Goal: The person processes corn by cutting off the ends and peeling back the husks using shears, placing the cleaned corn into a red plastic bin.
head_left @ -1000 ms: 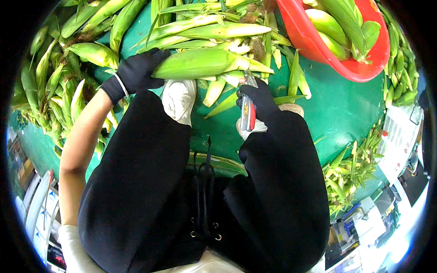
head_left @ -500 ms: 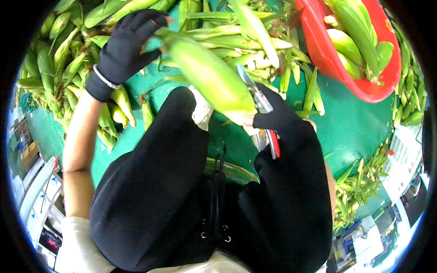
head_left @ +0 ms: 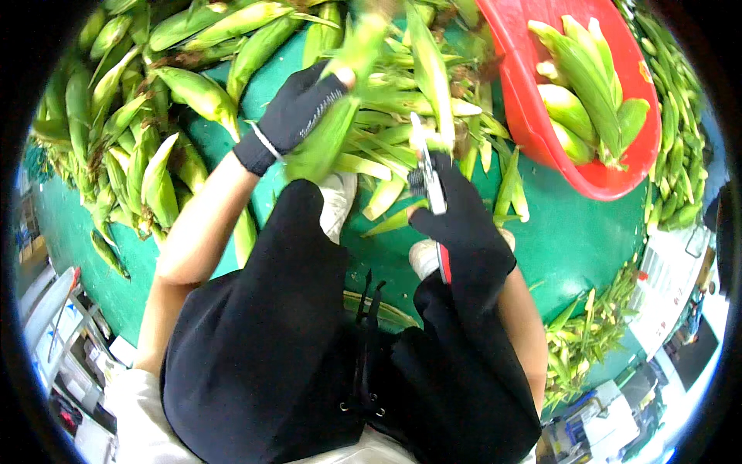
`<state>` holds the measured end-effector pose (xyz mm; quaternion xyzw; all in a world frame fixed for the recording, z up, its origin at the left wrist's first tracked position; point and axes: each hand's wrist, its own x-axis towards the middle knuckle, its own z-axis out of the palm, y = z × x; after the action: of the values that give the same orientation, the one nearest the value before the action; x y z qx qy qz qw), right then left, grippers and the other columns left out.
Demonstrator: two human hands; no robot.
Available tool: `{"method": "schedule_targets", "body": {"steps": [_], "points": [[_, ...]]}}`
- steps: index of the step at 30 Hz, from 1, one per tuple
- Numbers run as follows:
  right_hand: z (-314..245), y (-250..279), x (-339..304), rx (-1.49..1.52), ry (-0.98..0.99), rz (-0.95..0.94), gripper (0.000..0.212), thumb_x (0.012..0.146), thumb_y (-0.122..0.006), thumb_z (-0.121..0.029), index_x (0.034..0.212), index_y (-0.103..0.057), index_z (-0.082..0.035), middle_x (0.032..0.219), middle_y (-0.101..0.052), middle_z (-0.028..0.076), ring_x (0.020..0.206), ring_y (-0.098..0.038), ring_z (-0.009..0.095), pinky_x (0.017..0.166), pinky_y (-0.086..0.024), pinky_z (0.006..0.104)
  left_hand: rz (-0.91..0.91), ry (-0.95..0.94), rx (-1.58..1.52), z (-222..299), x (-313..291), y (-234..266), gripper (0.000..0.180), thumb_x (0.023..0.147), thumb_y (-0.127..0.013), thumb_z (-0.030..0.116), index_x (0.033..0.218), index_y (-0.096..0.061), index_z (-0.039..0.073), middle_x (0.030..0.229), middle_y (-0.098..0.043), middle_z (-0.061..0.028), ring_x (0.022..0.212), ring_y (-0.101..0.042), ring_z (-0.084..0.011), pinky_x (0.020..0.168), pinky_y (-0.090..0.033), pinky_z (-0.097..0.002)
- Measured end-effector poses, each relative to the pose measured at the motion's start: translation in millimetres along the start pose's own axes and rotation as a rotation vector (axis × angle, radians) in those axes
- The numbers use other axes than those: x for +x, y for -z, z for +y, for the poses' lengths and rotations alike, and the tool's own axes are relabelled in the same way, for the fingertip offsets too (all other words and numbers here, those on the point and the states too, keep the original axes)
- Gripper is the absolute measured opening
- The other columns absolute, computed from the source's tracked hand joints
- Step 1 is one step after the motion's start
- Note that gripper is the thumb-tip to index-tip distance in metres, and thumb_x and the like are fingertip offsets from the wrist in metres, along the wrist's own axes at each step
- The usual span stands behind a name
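My left hand (head_left: pixel 300 108), in a black glove with bare fingertips, is closed on a green ear of corn (head_left: pixel 334 135) in its husk. The ear is blurred by motion and slants across the husk pile, its top end smeared. My right hand (head_left: pixel 464 209), gloved the same way, grips pruning shears (head_left: pixel 433 185) with metal blades pointing away from me and a red-edged handle. Their tips lie close to loose husk leaves (head_left: pixel 390 158) heaped on the green floor (head_left: pixel 379 251) beyond my knees.
At the left lies a large pile of unhusked corn (head_left: pixel 81 116). A red plastic basin (head_left: pixel 610 185) with several ears stands at the right. More corn (head_left: pixel 680 147) lies beyond it, and husk scraps (head_left: pixel 583 348) lie to the lower right. My shoes (head_left: pixel 338 205) rest before the pile.
The ear was between both hands, its lower end at my right hand. Now my left hand has it, swung up and left, and my right hand with the shears is apart from it.
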<state>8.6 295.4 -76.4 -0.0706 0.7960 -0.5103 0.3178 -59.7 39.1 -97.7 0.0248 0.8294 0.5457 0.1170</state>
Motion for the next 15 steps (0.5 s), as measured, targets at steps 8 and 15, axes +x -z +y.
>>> {"method": "schedule_targets", "body": {"steps": [8,15], "points": [[-18,-4,13,-0.243,0.271,0.148,0.050,0.061,-0.064,-0.018,0.106,-0.046,-0.005,0.088,-0.053,0.020,0.081,-0.054,0.038,0.067,-0.045,0.0439,-0.454,0.087,0.327,31,-8,-11,0.054,0.079,-0.055,0.045,0.109,-0.054,0.000,0.098,-0.061,-0.0169,0.092,-0.058,-0.0248,0.082,-0.042,-0.0334],[-26,-4,4,-0.237,0.001,0.107,0.056,0.061,-0.065,-0.012,0.114,-0.047,-0.010,0.082,-0.056,0.012,0.074,-0.058,0.028,0.063,-0.046,0.0379,-0.572,0.015,0.182,30,-4,-7,0.050,0.079,-0.056,0.042,0.105,-0.055,-0.001,0.097,-0.060,-0.0167,0.092,-0.056,-0.0238,0.082,-0.041,-0.0335]]}}
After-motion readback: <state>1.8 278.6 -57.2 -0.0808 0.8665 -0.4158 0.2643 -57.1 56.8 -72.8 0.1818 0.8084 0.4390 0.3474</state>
